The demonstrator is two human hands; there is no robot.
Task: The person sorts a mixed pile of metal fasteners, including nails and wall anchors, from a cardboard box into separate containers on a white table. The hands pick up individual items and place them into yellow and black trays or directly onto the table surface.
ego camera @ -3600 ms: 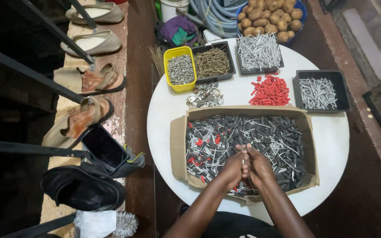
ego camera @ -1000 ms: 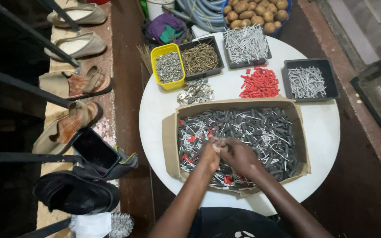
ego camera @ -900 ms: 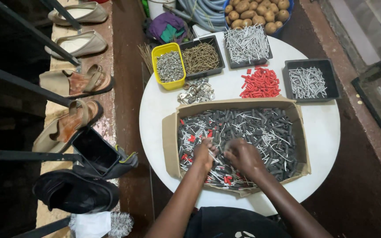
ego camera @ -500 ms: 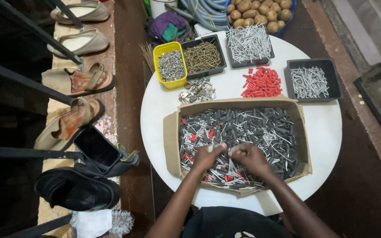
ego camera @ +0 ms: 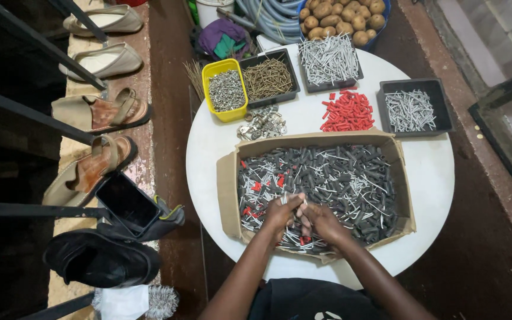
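Note:
A shallow cardboard box [ego camera: 228, 184] on a round white table [ego camera: 434, 178] holds a mix of grey wall plugs, red plugs and silver nails. My left hand [ego camera: 281, 212] and my right hand [ego camera: 321, 220] are both down in the near part of the box, fingertips together. The left hand pinches a few silver nails; what the right hand holds is hidden among the pieces.
Behind the box: a yellow tub of screws [ego camera: 226, 90], a black tray of brass screws [ego camera: 268, 78], a tray of long nails [ego camera: 329, 59], a loose pile of red plugs [ego camera: 348, 111], a tray of small nails [ego camera: 410, 109], metal brackets [ego camera: 262, 123]. Shoes and a phone [ego camera: 127, 204] lie left.
My hands have stayed in the near part of the box, parting and then closing together again while picking through the pieces. The view shifted slightly.

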